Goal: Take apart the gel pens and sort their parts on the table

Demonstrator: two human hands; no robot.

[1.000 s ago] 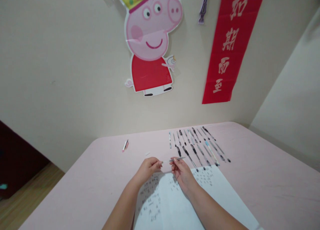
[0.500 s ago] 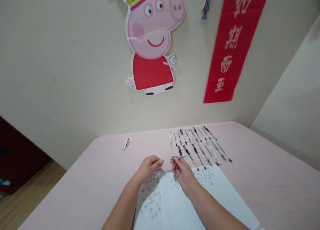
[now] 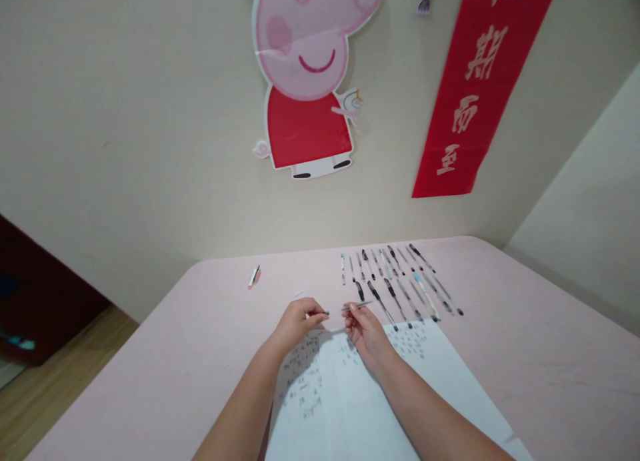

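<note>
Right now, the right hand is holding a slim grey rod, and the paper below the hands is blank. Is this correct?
Not quite: the paper is not blank. The head view shows dark handwriting on it. The right hand does hold a slim grey rod.

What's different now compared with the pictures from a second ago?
The view has tilted down: the pig cutout sits higher, its head cropped by the top edge. The small dark piece in the left hand shows more plainly. No grasp visibly taken or released.

Unchanged: the right hand holds the slim grey rod; pens and paper stay put.
</note>
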